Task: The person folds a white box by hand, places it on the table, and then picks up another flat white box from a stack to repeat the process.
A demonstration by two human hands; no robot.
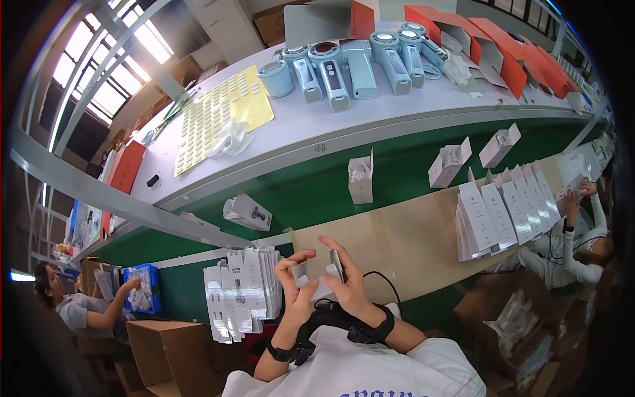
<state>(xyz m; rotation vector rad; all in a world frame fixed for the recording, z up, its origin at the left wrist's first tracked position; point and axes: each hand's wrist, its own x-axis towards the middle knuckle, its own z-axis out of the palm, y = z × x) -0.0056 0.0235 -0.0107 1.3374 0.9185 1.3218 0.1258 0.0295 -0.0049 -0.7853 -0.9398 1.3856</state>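
Observation:
Between my two hands, close to my body, is a small white carton with its flaps raised. My left hand grips its left side, fingers curled and thumb pressed on it. Around the right side my right hand is closed, its thumb near the top by a grey-looking flap. The palms hide much of the carton. Beside my left forearm lies a stack of flat white cartons with printed faces.
Formed white boxes stand in a row at right; another box stands ahead. Above, a shelf carries light-blue devices and a yellow sticker sheet. A metal post crosses at left. Co-workers sit at both sides; a brown carton is lower left.

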